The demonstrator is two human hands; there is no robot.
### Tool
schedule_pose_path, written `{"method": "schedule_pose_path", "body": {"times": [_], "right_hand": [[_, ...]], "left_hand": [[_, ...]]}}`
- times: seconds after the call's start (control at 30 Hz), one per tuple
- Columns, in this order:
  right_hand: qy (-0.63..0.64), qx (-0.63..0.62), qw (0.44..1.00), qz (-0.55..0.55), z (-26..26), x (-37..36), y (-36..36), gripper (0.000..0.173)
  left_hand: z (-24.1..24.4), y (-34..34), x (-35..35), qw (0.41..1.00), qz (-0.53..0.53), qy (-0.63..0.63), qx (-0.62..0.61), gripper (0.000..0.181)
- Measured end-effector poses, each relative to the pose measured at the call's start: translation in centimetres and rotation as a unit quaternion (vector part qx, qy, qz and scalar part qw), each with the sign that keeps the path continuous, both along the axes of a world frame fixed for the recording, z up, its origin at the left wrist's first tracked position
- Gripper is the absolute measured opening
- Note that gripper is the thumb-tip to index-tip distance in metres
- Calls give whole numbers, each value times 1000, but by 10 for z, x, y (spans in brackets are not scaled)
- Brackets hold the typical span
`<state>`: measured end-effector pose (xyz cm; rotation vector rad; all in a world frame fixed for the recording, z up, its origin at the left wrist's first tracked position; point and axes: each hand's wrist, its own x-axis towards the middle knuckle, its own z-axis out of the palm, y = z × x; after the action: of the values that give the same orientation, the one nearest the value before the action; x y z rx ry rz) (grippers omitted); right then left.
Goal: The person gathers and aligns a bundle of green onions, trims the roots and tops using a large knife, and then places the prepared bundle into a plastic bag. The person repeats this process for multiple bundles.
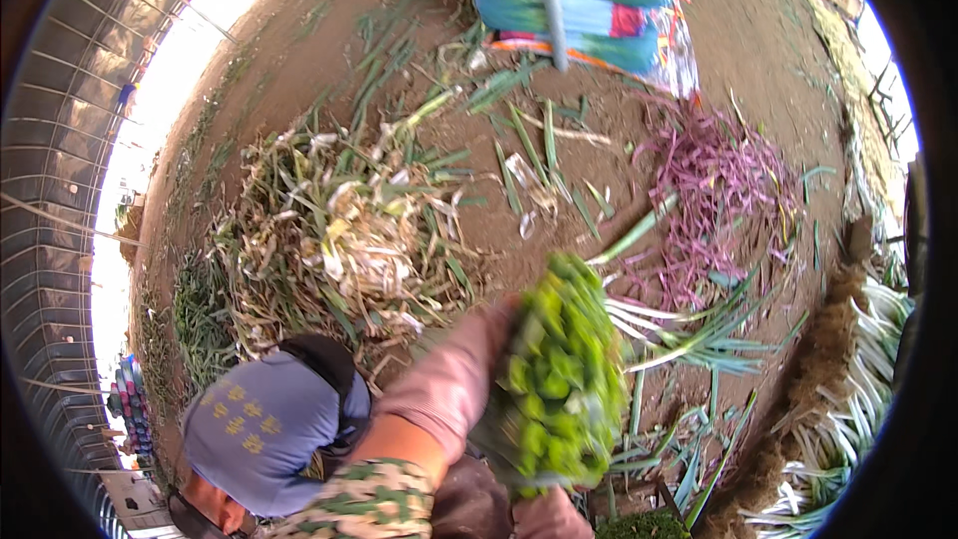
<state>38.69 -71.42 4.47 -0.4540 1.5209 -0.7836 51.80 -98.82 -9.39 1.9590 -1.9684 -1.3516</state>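
Note:
A bundle of bright green leafy vegetable, probably spring onion tops [565, 382], is held upright or tilted before me and blurred by motion. My left hand [500, 326], in a pink glove below a camouflage sleeve, reaches to its upper left side; the fingers are hidden behind the greens. At the bottom edge my right hand [550, 515], also pink-gloved, is against the bundle's lower end, with its fingers hidden. Just right of the bundle, loose spring onions [673, 340] with white stems lie on the soil.
A person in a blue cap [262, 423] is close at lower left. Peeled leaf waste [359, 232] lies heaped beyond. Purple ties [718, 187] lie right of centre, near a wrapped colourful stack [576, 7] with a metal pole [550, 0]. Rooted spring onions [846, 419] line the right edge.

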Motion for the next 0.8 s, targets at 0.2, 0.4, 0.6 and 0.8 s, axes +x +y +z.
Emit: {"method": "schedule_pose_path", "body": {"times": [0.2, 0.4, 0.6, 0.8], "right_hand": [[-102, -142, 975, 134, 68, 190, -211, 37], [76, 27, 957, 279, -14, 152, -180, 37], [138, 254, 936, 199, -55, -6, 34, 28], [187, 282, 929, -149, -36, -86, 260, 35]], "left_hand": [[416, -269, 369, 807, 235, -186, -509, 38], [401, -182, 379, 837, 192, -151, -490, 45], [59, 39, 264, 989, -10, -147, -14, 35], [4, 262, -99, 907, -83, 135, 390, 39]]}}
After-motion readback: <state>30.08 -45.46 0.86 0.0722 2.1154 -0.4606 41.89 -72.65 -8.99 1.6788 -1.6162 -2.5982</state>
